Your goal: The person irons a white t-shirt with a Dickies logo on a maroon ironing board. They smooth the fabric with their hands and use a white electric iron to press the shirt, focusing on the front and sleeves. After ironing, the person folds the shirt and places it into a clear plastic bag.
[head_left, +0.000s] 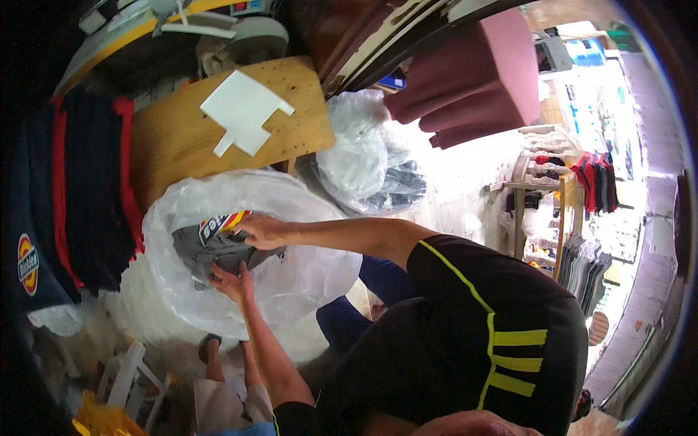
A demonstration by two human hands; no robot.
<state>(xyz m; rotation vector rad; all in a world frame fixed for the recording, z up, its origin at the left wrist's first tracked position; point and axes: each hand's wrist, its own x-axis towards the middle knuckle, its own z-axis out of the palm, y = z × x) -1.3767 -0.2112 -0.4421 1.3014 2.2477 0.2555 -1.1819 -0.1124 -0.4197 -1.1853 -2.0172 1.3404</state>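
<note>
A dark grey garment bundle (196, 251) with a colourful printed band lies in the mouth of a large clear plastic bag (313, 272). My right hand (263, 229) reaches in from the right, its fingers bent over the cloth at the printed band. Just below it, my left hand (233, 283) rests on the near side of the bundle, thumb and fingers spread against the fabric. The bag's wide rim lies folded out around both hands. Part of the bundle is hidden under my right hand.
A wooden table (305, 102) bears a white cut-out card (243, 109). Stacked dark garments with red edges (94, 189) stand at left. Behind the bag is another filled plastic bag (356, 156). A maroon cloth (472, 80) hangs at upper right. Someone's legs (218, 400) show below.
</note>
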